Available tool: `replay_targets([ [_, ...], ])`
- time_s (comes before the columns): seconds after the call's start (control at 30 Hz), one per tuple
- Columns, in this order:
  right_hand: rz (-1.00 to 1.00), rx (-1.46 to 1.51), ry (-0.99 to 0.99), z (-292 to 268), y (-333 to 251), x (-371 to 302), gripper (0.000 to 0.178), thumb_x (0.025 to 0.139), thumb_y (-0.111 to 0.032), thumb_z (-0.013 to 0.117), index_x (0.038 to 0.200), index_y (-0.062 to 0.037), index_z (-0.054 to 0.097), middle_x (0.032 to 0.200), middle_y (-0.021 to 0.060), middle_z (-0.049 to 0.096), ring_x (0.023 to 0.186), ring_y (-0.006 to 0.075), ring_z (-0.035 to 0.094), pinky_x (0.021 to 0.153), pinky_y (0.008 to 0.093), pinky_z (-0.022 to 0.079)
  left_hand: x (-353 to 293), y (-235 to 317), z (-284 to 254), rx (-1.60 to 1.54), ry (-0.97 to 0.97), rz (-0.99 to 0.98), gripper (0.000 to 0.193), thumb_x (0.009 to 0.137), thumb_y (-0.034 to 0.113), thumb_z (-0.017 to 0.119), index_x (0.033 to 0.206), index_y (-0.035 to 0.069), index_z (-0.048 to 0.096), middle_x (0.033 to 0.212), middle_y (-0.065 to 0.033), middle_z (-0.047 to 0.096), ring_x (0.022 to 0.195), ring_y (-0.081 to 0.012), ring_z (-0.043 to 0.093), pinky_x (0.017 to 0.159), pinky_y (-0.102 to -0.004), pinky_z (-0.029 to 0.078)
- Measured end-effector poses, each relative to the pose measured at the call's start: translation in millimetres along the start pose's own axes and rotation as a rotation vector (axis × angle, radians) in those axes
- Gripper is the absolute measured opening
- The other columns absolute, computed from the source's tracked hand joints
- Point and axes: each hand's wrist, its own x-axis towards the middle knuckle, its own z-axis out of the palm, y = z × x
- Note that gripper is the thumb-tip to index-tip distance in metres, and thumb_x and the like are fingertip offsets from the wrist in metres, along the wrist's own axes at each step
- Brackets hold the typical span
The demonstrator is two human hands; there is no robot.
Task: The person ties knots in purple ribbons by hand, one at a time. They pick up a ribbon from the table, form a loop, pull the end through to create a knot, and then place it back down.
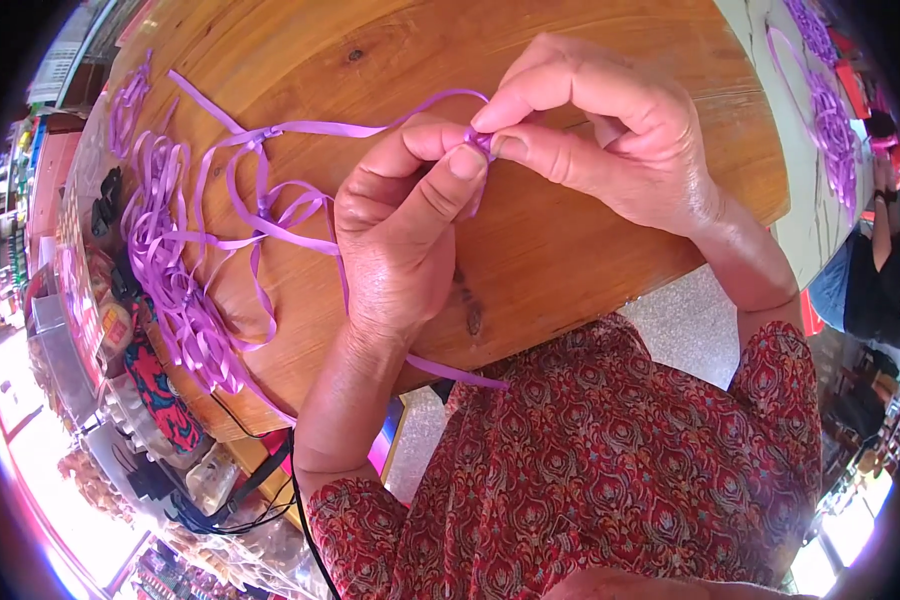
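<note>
A narrow purple ribbon (345,129) runs across the wooden table to a small bunched knot or loop between my fingertips. My left hand (400,220) pinches this bunch between thumb and forefinger, and a short piece hangs below it. From the other side my right hand (610,140) closes thumb and forefinger on the same spot, its other fingers curled. Exactly how the ribbon is looped there is hidden by the fingertips. Left of my hands, more of the ribbon lies in loose loops with small knots along it. One ribbon end (460,374) sticks out past the near table edge.
A large heap of purple ribbon (170,260) covers the left side of the wooden table (570,270). More purple ribbon (830,130) lies on a pale marbled surface at the right. Bags and a dark cable (305,520) crowd the lower left. Another person (870,280) is at the far right.
</note>
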Motion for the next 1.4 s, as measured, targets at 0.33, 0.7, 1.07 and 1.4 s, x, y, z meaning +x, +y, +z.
replay_targets([
  [0.33, -0.14, -0.321, 0.013, -4.2, -0.3, -1.1, 0.021, 0.068, 0.009, 0.066, 0.083, -0.0048, 0.063, 0.078, 0.0045, 0.057, 0.071, 0.0176, 0.055, 0.058, 0.0273, 0.043, 2.2, -1.3, -4.1, 0.305, 0.033, 0.011, 0.007, 0.082, -0.003, 0.061, 0.088, 0.0, 0.062, 0.084, 0.001, 0.057, 0.074, -0.0049, 0.049, 0.066, -0.0178, 0.039],
  [0.7, 0.504, 0.447, 0.058, 3.2, -12.0, -6.7, 0.012, 0.076, 0.008, 0.056, 0.08, -0.0019, 0.055, 0.082, 0.0017, 0.051, 0.073, 0.007, 0.046, 0.064, 0.0213, 0.037, 0.5, 1.1, 1.5, 0.179, -0.013, -0.037, 0.01, 0.083, -0.004, 0.061, 0.092, 0.001, 0.061, 0.088, 0.0007, 0.058, 0.083, -0.0059, 0.053, 0.076, -0.0185, 0.042],
  [1.07, 0.515, 0.756, 0.102, 7.0, 5.4, -8.4, 0.004, 0.082, 0.0, 0.056, 0.085, -0.0035, 0.056, 0.085, 0.0012, 0.052, 0.078, 0.0065, 0.045, 0.068, 0.0205, 0.037, -2.6, 6.4, 3.1, 0.101, 0.02, -0.025, 0.013, 0.083, -0.005, 0.06, 0.094, 0.001, 0.061, 0.092, -0.0015, 0.06, 0.088, -0.008, 0.054, 0.081, -0.0204, 0.043],
  [1.4, 0.529, 0.621, 0.074, -2.7, 1.1, -1.2, 0.007, 0.083, -0.001, 0.056, 0.09, -0.0021, 0.058, 0.088, 0.0006, 0.053, 0.077, 0.0045, 0.045, 0.067, 0.0185, 0.036, -4.2, 7.2, 3.3, 0.173, 0.035, 0.047, 0.013, 0.082, -0.004, 0.062, 0.095, 0.0, 0.062, 0.094, -0.0018, 0.061, 0.083, -0.0061, 0.054, 0.075, -0.0181, 0.043],
])
